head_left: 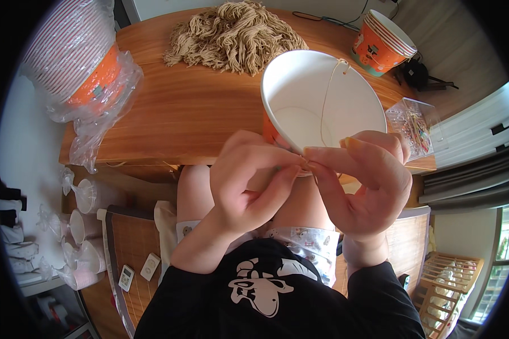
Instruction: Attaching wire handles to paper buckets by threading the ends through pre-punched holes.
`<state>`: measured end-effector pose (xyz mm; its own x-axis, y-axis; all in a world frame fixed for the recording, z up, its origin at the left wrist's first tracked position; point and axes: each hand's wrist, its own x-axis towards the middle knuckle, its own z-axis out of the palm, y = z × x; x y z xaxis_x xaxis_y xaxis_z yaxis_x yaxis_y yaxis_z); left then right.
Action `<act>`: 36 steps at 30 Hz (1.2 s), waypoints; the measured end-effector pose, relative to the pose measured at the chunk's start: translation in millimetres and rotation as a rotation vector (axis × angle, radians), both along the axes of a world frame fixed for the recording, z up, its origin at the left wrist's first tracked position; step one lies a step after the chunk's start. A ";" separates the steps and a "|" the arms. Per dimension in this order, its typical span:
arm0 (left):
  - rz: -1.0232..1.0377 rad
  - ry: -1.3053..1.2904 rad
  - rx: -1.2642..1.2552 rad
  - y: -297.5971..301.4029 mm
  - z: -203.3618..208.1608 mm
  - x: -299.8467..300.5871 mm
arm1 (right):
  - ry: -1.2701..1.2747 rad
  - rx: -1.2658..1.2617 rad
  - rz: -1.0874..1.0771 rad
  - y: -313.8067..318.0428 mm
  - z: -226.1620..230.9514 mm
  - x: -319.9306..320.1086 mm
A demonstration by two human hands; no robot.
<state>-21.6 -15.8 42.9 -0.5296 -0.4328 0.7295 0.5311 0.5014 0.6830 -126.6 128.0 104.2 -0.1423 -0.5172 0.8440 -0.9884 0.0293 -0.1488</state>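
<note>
A large paper bucket (pixel 291 79), white inside and orange outside, leans with its mouth toward me at the table's front edge. A thin tan cord (pixel 324 107) is fastened at a hole in its far rim and hangs down across the inside to the near rim. There my two hands meet, fingertips nearly touching. My left hand (pixel 240 183) pinches at the near rim with thumb and forefinger. My right hand (pixel 370 183) pinches the cord's end beside it. The fingers partly hide the cord and the rim there.
A heap of tan cords (pixel 237 37) lies at the table's back. Plastic-wrapped stacked buckets (pixel 99 73) stand at left, more nested buckets (pixel 379 48) at back right. A clear box (pixel 414 127) sits right of my bucket. Wrapped stacks (pixel 85 226) stand low at left.
</note>
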 end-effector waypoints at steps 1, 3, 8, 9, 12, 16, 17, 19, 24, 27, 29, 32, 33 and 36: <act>0.000 0.000 0.000 -0.8 0.0 -2.0 | 0.003 -0.009 0.006 0.2 0.8 0.7; 0.296 0.089 -0.163 -0.8 -0.9 -5.3 | 0.026 0.018 -0.029 -0.2 6.3 6.5; 0.294 -0.016 -0.250 0.7 4.7 -6.6 | 0.072 0.103 -0.090 9.0 7.4 19.1; 0.285 -0.003 -0.254 0.5 3.2 -8.6 | 0.086 0.115 -0.097 9.4 6.8 23.0; 0.297 0.055 -0.336 -4.9 -1.1 -11.8 | 0.091 0.080 -0.042 10.1 -2.9 24.4; 0.297 0.099 -0.353 -6.1 2.1 -14.1 | 0.175 0.045 0.051 25.1 -8.9 28.4; 0.295 0.077 -0.381 -6.9 5.0 -12.6 | 0.056 0.126 0.016 28.7 -3.1 35.9; 0.291 0.056 -0.411 -6.7 7.0 -12.1 | -0.065 0.204 -0.020 31.1 -4.5 39.6; 0.310 0.096 -0.404 -5.2 6.5 -14.5 | 0.196 -0.206 0.015 17.9 -38.9 26.8; 0.323 0.087 -0.401 -4.2 7.9 -14.1 | 0.180 -0.253 -0.021 16.1 -41.3 27.5; 0.329 0.075 -0.401 -2.5 10.7 -13.6 | 0.106 -0.228 -0.012 22.6 -37.6 31.6; 0.337 0.052 -0.400 -0.8 13.1 -10.9 | -0.024 -0.057 -0.081 37.8 -23.3 42.7; 0.338 0.043 -0.398 -0.7 13.1 -10.1 | -0.078 0.090 -0.159 40.2 -19.0 45.0; 0.347 0.052 -0.452 -1.5 11.3 -8.8 | -0.211 0.042 -0.167 39.2 -15.3 43.3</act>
